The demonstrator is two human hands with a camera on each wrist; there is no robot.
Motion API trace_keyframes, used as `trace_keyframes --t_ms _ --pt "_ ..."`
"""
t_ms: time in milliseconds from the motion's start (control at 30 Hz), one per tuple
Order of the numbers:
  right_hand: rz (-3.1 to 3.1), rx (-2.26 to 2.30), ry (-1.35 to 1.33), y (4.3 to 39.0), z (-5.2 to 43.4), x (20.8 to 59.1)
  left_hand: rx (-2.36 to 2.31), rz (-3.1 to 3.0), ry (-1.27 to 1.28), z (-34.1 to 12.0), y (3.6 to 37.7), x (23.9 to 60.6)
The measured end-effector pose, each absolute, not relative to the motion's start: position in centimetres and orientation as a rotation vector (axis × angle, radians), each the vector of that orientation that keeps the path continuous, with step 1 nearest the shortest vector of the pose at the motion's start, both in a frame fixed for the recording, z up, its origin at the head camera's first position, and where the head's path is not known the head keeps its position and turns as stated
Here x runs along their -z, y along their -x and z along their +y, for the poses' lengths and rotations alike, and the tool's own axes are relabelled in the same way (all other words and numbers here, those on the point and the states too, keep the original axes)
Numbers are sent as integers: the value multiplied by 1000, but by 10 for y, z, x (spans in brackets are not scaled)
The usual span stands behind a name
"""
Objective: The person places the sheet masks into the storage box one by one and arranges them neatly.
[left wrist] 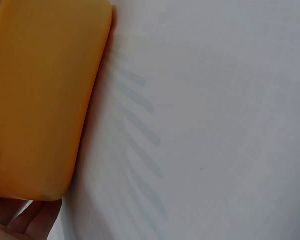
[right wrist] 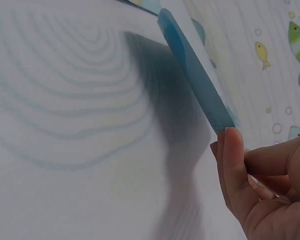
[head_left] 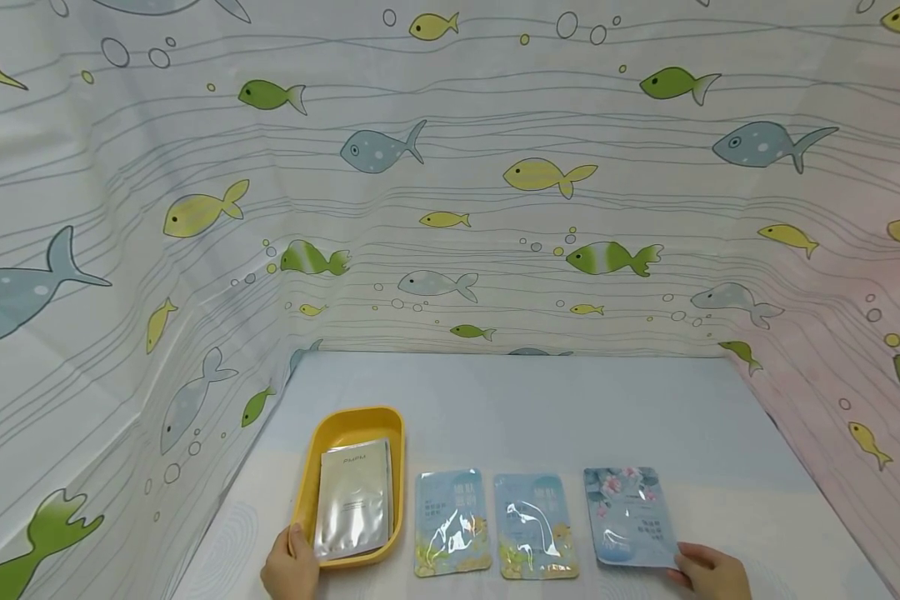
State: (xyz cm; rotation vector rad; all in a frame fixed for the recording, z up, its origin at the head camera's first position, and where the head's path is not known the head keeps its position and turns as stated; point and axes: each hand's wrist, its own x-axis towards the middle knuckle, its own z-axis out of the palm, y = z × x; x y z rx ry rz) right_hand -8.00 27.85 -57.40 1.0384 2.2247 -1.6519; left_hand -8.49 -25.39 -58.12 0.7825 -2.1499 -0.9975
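Observation:
My left hand point(head_left: 291, 568) grips the near left corner of a yellow tray point(head_left: 356, 425), thumb at its rim. In the left wrist view the fingers point(left wrist: 37, 220) lie at the end of the tray's wall. Silver face mask packets point(head_left: 354, 500) lie stacked inside. On the right, my right hand point(head_left: 712, 573) pinches the lower right corner of a blue face mask packet with pink flowers point(head_left: 630, 518). The right wrist view shows this packet nearly edge-on, tilted above the table with its shadow beneath.
Two light blue face mask packets, one left point(head_left: 453, 523) and one right point(head_left: 536, 525), lie side by side between the tray and the flowered packet. A fish-print curtain point(head_left: 450, 250) encloses the back and sides of the pale table point(head_left: 525, 408).

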Motion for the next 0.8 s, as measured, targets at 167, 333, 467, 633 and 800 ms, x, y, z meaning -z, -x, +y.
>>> trace_keyframes --t_ms 167,333,467,633,800 --pt "2276 1715 -881 84 270 561 1004 -2159 -790 -254 85 581" --pt "2266 1834 -761 89 257 552 1007 -2162 -789 -254 84 581" --pt "2242 1929 -697 93 244 546 1010 -2159 -790 -253 84 580" --pt "2238 1973 -633 102 223 541 999 -2148 -801 -252 84 578" --pt "2251 2029 -559 112 198 535 1005 -2154 -805 -253 85 579"
